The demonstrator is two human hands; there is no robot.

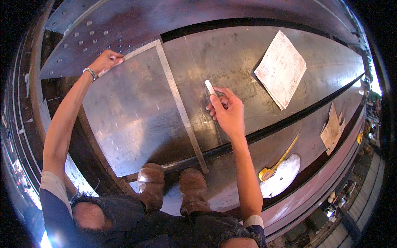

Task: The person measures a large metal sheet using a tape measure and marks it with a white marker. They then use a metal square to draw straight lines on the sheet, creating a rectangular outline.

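Observation:
A metal framing square (176, 94) lies on the grey steel plate (132, 99), its long blade running toward my boots. My left hand (106, 62), a chain bracelet at its wrist, is closed on the short arm of the square near the plate's far left edge. In my right hand (226, 108) a white chalk stick (209, 87) is pinched between thumb and fingers, its tip pointing up and away from me. This hand hovers over the plate, right of the long blade. A thin pale line (198, 62) crosses the plate close to the chalk.
Creased paper sheets (282, 70) lie on the plate at right. Beyond a dark gap, a yellow tape measure (266, 174) rests by a pale round-edged plate (285, 177), with torn cardboard (331, 129) farther right. My brown boots (192, 188) stand at the near edge. A drilled steel wall (91, 37) rises behind.

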